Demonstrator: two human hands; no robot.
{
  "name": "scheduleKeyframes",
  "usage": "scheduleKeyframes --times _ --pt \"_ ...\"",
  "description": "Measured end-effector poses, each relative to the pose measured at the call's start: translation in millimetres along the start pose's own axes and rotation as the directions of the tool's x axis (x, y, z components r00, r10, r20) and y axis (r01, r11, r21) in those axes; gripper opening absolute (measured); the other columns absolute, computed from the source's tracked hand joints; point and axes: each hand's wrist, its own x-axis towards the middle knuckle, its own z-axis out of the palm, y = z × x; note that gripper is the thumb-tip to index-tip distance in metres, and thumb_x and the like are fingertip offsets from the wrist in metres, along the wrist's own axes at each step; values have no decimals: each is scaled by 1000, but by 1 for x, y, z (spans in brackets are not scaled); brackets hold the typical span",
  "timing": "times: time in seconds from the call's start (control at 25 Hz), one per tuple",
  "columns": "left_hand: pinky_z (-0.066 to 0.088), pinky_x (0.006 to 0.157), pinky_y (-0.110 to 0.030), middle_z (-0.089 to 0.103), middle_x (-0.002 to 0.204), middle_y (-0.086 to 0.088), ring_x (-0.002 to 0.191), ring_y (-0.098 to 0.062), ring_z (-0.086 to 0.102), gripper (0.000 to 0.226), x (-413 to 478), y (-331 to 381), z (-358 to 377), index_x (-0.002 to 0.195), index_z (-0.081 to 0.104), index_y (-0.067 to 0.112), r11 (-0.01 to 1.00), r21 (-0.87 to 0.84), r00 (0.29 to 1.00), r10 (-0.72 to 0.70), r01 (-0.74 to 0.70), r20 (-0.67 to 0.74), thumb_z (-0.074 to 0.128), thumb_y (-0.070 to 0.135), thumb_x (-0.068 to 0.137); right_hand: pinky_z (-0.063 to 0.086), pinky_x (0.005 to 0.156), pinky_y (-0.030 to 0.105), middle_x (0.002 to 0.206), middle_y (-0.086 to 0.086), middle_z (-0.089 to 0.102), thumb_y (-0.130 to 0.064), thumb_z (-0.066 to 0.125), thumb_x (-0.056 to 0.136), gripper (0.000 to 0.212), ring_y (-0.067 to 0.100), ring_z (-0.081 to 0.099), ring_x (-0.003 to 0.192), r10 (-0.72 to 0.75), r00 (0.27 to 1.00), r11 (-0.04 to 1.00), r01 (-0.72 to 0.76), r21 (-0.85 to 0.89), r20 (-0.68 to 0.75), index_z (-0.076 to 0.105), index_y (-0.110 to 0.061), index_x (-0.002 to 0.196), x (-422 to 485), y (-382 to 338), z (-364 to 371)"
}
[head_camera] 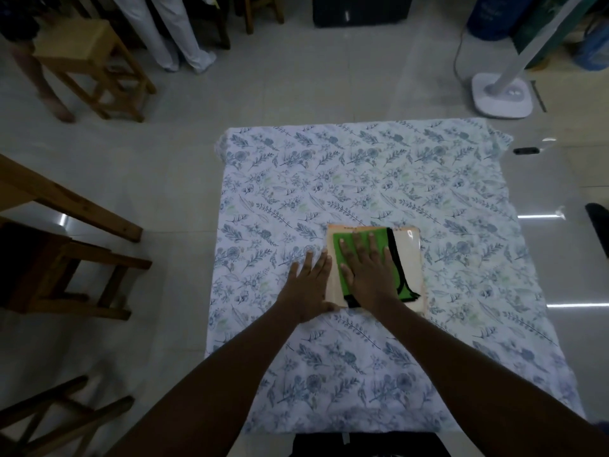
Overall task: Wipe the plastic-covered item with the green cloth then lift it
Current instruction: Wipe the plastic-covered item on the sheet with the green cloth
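Note:
A flat cream item in glossy plastic [410, 255] lies on a floral sheet [362, 179] spread over the floor. On top of it rests a green cloth [341, 258] with a black border. My right hand [369, 265] presses flat on the cloth, fingers spread and pointing away from me. My left hand [309, 285] lies flat at the item's left edge, partly on the sheet, with its thumb against the near left corner. The hands hide much of the cloth's middle.
Wooden stools stand at the far left [92, 67] and near left [66, 268]. A white fan base [502, 94] with a cord sits at the far right. A person's legs in white trousers [171, 34] stand at the back. A small dark object [525, 150] lies right of the sheet.

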Motion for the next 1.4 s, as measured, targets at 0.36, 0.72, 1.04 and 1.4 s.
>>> scheduleKeyframes --times 0.36,0.72,1.04,1.4 --pt "-4 119 -55 -18 161 -15 147 -28 -21 116 -2 5 9 151 -11 4 999 -1 998 -32 32 -48 36 80 76 19 112 59 160 5 17 -49 27 96 58 33 12 146 54 998 998 -53 43 -25 15 -33 150 13 -14 -2" --pt "-1 120 -56 -16 161 -16 145 -27 -22 114 -2 5 12 149 -14 4 998 47 997 -29 32 -67 24 83 75 22 111 60 161 3 14 -46 25 96 58 33 12 146 -36 999 999 36 26 -1 2 -36 149 12 -18 -1" --pt "5 120 -56 -11 162 -16 149 -31 -12 118 -3 9 8 152 -6 3 998 35 996 -56 58 -67 25 85 71 23 110 62 161 0 15 -50 22 95 57 32 12 146 -40 999 999 40 -8 7 13 -36 150 -20 5 -1" --pt "-1 119 -53 -14 161 -17 149 -31 -14 125 -3 11 8 151 -8 3 997 50 996 -60 64 -71 15 89 64 19 112 61 161 2 5 -56 16 94 61 33 6 146 -62 996 997 65 -44 66 6 -36 150 -36 12 -5"
